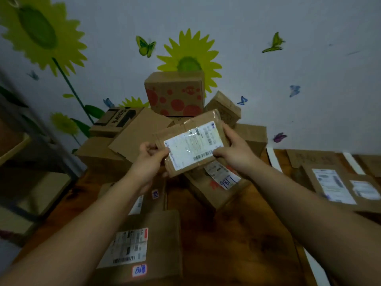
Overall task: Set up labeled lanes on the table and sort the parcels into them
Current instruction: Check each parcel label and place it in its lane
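a pale wall with sunflower and butterfly stickers stands behind a dark wooden counter (237, 234), and the head view looks down across it at both forearms. against the wall a heap of parcels (123, 141) is still unsorted, with a red-spotted box (175, 93) on top and more boxes tumbled around and below it. at the right edge of the counter, white strips (273, 159) mark off lanes, a flat cardboard sign (309, 158) with faint writing lies at the head of one, and two labelled parcels (329, 186) already lie in that lane. so the lanes look set up and sorting seems to have begun, though most of the heap is left. nearer the person lie a parcel marked 9817 (216, 186) and a box with a small "b" tag (144, 244); whether these count as sorted i cannot tell. the held parcel (191, 143), flat and brown with a white shipping label facing up, is lifted above the heap between both hands. the left hand (148, 155) pinches its left end with curled fingers and thumb, and the right hand (235, 147) grips its right end, thumb on the label's lower corner, fingers wrapped behind. it looks like the label is being read to choose a lane.
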